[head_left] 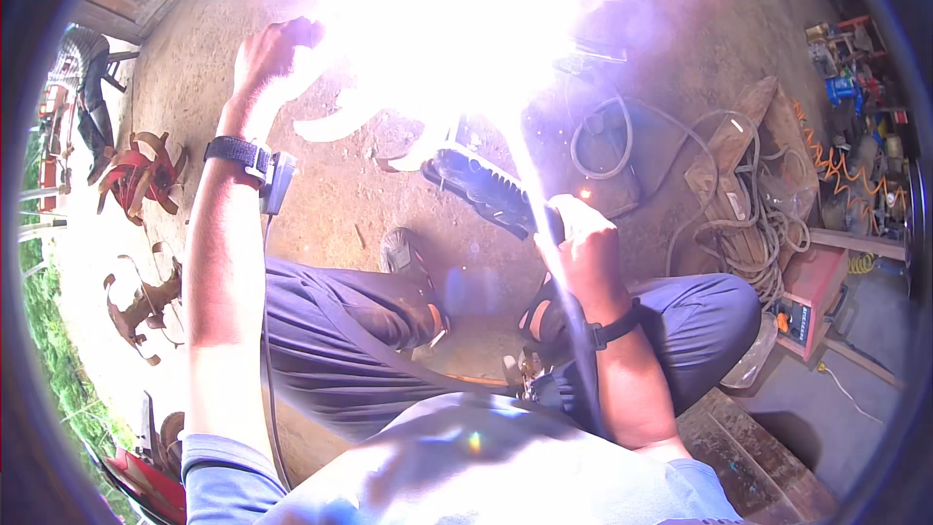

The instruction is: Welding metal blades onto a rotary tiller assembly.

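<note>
A blinding white glare (466, 29), like a welding arc, washes out the work in front of me. Curved metal blades (340, 122) stick out below it. At its left edge my left hand (277, 51) is closed, its fingertips lost in the light; what they grip cannot be made out. Lower right, my right hand (585, 238) is a fist beside the end of a dark ribbed object (476, 185) lying slantwise beneath the glare. A pale streak crosses near this fist, and whatever is in it stays hidden. Both wrists wear black straps; the left strap carries a small box.
Red bladed metal part (141, 177) and a rusty curved-blade part (144, 306) lie at left. Coiled cable (768, 233) and brown sacking (743, 165) sit at right, near a red box (814, 282) and cluttered shelves (865, 117). Another person (87, 87) is at far left.
</note>
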Demonstrator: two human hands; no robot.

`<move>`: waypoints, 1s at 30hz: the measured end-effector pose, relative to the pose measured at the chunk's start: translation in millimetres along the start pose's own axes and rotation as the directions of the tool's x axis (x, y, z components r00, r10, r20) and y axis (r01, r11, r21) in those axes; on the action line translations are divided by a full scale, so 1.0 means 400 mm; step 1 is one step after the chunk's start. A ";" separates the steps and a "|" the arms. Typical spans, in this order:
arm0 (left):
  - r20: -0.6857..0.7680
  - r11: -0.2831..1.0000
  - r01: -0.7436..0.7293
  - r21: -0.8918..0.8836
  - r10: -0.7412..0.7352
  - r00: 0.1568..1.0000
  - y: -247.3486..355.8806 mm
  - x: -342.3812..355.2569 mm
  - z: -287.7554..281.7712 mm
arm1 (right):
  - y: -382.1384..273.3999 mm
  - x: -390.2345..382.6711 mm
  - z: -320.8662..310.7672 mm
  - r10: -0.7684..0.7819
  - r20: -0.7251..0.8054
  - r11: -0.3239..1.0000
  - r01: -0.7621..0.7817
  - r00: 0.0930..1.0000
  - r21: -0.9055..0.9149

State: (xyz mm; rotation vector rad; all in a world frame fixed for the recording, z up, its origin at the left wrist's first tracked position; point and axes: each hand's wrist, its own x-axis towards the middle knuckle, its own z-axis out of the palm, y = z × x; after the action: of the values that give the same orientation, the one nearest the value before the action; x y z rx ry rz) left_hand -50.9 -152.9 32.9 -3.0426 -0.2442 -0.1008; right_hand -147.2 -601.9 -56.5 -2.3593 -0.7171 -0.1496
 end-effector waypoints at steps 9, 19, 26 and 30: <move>0.026 0.999 0.042 0.035 -0.043 0.999 0.017 0.004 -0.005 | 0.006 0.001 0.010 0.173 0.048 0.984 -0.171 0.984 -0.043; 0.022 0.997 0.065 0.029 -0.065 0.998 0.012 0.004 0.001 | -0.018 0.005 0.003 0.216 0.066 0.970 -0.222 0.974 0.099; 0.001 0.999 0.038 0.004 -0.038 0.999 0.021 0.002 -0.007 | -0.006 0.005 0.009 0.184 0.043 0.983 -0.184 0.982 0.013; 0.019 0.998 0.050 0.035 -0.051 0.999 0.023 0.002 -0.010 | -0.010 -0.002 0.007 0.239 0.083 0.967 -0.245 0.967 0.071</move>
State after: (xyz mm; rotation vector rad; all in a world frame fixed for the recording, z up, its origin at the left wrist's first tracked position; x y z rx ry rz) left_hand -48.9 -162.1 36.2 -3.0052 -0.3210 -0.0683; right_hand -150.1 -598.1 -56.7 -2.3614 -0.4541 0.0722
